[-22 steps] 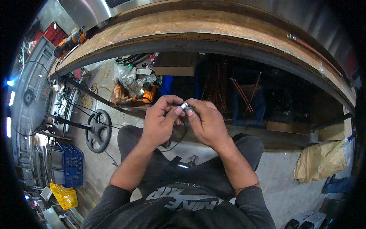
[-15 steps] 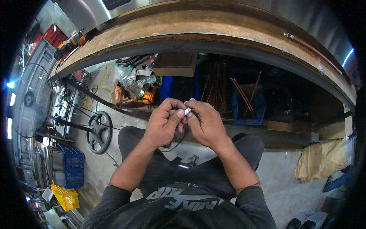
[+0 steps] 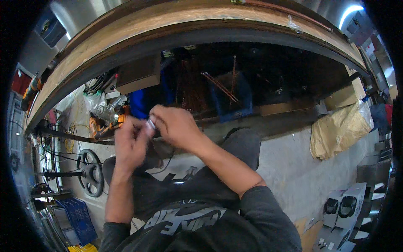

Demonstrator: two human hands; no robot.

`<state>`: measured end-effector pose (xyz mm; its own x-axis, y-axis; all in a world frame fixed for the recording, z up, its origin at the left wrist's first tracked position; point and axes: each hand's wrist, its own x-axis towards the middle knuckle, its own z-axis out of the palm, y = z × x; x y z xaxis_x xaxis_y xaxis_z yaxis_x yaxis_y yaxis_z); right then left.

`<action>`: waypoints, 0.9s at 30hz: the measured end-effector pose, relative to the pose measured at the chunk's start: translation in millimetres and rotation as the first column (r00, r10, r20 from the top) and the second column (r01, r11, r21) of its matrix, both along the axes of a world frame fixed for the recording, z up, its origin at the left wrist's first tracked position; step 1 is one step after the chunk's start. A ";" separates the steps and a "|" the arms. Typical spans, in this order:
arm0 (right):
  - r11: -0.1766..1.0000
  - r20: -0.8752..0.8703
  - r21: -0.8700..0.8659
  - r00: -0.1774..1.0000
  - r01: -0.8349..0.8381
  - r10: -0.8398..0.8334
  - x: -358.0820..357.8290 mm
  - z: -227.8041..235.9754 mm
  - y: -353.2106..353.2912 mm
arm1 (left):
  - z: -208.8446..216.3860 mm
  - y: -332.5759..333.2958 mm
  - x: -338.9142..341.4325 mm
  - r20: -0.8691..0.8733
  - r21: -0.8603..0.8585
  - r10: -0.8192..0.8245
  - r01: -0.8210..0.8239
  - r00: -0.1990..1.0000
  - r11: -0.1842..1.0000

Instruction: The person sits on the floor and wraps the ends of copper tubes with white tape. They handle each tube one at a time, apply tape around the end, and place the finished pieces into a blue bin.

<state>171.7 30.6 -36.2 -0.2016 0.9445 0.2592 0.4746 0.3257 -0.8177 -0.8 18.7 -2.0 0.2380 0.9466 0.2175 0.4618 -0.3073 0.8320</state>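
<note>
While an orange power tool (image 3: 95, 127) is seen under the wooden bench (image 3: 189, 17), the left hand (image 3: 132, 143) is positioned just to its right, with fingers curled and thumb brought against them. A small pale piece (image 3: 150, 124) is pinched at these fingertips, between the two hands. The right hand (image 3: 176, 124) is held partly closed, its fingers bent at the piece; because of blur, whether it is gripped there cannot be told. Farther right, copper-coloured rods (image 3: 220, 87) are contained in a blue crate (image 3: 243, 108).
</note>
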 end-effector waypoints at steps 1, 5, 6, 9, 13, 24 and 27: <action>0.984 0.078 -0.107 0.988 0.143 -0.136 10.1 -34.4 24.4 | -1.8 -13.7 4.3 -0.162 0.228 -0.316 0.348 0.935 0.909; 0.952 0.117 -0.032 0.947 0.304 -0.298 27.1 -70.1 37.5 | 21.6 -23.8 61.7 0.044 0.014 -0.488 0.488 0.872 0.873; 0.964 0.110 -0.127 0.970 0.232 -0.219 37.5 -53.8 30.9 | 14.1 -12.9 64.2 0.259 -0.314 -0.298 0.372 0.919 0.874; 0.974 0.037 -0.077 0.977 0.212 -0.210 44.0 -31.6 18.3 | -7.5 36.2 71.1 0.543 -0.417 -0.017 0.287 0.840 0.862; 0.905 0.117 0.167 0.904 0.390 -0.411 65.2 -68.6 41.0 | -85.6 146.9 79.3 0.745 -0.434 0.162 0.286 0.648 0.854; 0.708 0.200 -0.029 0.698 0.705 -0.687 224.2 -56.0 12.8 | -153.5 292.7 239.0 0.093 0.179 -0.005 -0.012 0.996 0.984; 0.769 0.443 -0.101 0.721 0.631 -0.533 226.2 -51.8 2.1 | -141.3 317.0 231.2 0.007 0.101 0.004 -0.005 1.000 0.995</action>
